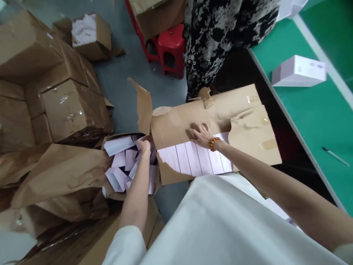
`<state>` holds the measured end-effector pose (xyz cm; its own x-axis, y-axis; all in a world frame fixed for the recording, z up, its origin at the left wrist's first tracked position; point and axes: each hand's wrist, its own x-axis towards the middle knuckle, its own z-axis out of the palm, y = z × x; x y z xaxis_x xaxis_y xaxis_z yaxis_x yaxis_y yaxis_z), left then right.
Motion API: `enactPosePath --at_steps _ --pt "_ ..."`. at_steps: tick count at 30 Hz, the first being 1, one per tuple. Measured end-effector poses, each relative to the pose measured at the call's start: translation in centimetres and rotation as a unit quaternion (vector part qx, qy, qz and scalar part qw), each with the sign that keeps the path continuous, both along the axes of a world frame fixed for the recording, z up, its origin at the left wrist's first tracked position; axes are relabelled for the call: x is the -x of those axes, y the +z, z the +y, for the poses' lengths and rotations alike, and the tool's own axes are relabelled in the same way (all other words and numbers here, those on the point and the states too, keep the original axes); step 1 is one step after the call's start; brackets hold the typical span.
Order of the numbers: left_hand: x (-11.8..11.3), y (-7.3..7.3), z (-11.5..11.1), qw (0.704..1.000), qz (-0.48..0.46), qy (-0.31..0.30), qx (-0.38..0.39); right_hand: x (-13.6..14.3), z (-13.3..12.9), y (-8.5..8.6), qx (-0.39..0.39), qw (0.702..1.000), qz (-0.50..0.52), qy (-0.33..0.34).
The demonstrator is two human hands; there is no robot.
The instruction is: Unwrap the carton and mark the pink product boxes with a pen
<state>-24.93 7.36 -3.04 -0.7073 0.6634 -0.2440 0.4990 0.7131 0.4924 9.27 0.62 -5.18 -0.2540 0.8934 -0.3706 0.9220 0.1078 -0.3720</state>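
Note:
An open cardboard box stands in front of me, with a row of several pale lilac boxes packed upright inside. My right hand, with a beaded bracelet at the wrist, lies with spread fingers on the brown flap, just behind that row. To the left, a second carton holds a jumble of small pale boxes. My left hand is at the edge between the two cartons, its fingers bent over the brown cardboard edge and partly hidden; what they grip cannot be made out.
A green table on the right bears a pale box and a pen. Beyond the carton stands a person in patterned clothing, beside a red stool. Large cartons fill the left side.

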Motion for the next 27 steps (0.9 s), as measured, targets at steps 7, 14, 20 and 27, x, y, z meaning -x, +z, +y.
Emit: enactPosePath --at_steps 7,14,20,27 --pt "-9.4 2.2 -7.9 0.948 0.028 -0.318 -0.002 -15.4 -7.1 3.9 0.043 0.957 -0.137 -0.25" --pt "-18.9 2.5 -5.3 0.801 0.027 -0.594 0.067 -18.5 -11.8 4.8 0.002 0.934 -0.152 -0.324" --pt "-28.8 2.3 -4.5 0.698 0.073 -0.704 0.104 -19.9 -4.6 5.0 -0.032 0.882 -0.123 -0.454" --pt "-32.9 2.0 -5.2 0.709 0.146 -0.677 0.134 -24.4 -6.6 2.3 0.113 0.855 -0.007 -0.506"
